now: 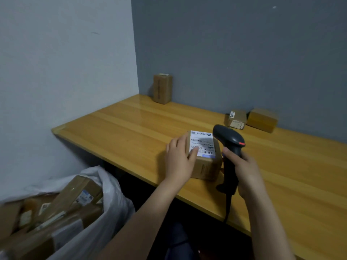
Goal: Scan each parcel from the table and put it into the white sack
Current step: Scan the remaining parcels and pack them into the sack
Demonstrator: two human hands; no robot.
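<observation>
At the table's (131,124) front edge, the left hand (179,158) grips the parcel (204,156), label up, just left of the scanner (228,141) clasped in the right hand (244,169).

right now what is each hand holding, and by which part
The right hand grips the barcode scanner by its handle. The left hand holds the labelled parcel by its left side, thumb on its label.
</observation>
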